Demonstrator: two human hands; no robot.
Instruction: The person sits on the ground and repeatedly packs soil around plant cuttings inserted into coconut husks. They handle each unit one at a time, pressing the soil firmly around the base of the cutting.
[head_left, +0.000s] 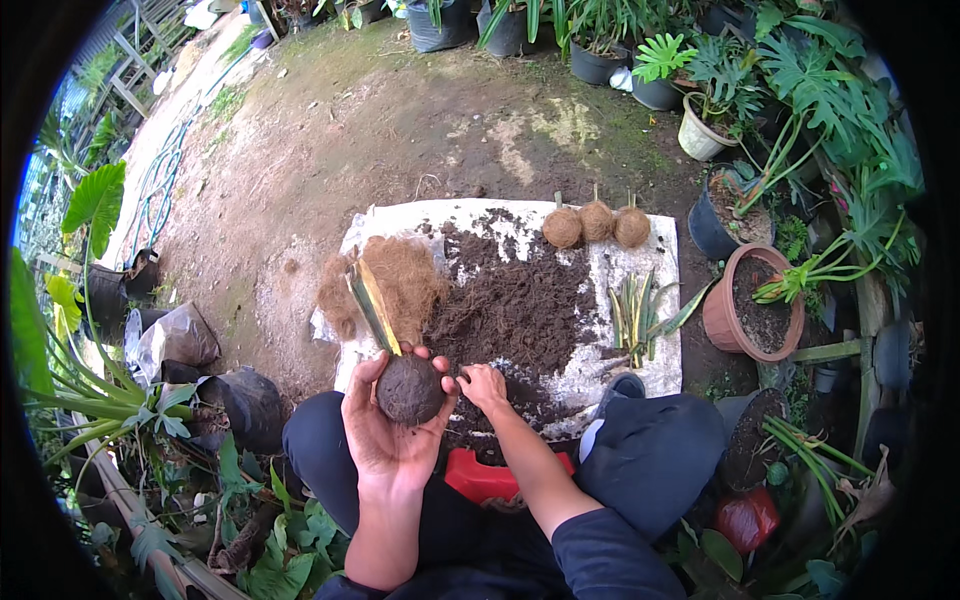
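My left hand (394, 439) cups a round ball of dark soil (410, 390), its fingers wrapped around the sides. Out of the top of the ball rises a stiff green-and-yellow leaf cutting (373, 306), leaning to the left. Just right of the ball is my right hand (482, 386), over the soil, with its fingers partly bent; whether anything is between them cannot be made out. Beyond the hands lies a heap of loose dark soil (510, 319) on a white sheet (615, 259). A mat of brown coconut fibre (409, 281) lies left of the heap.
Three fibre-wrapped balls (597, 223) with short stems stand at the sheet's far right. Several leaf cuttings (636, 315) lie below them. A red plastic object (480, 476) is between my legs. Potted plants line the right, including a terracotta-coloured pot (739, 311). A hose (161, 176) lies at left.
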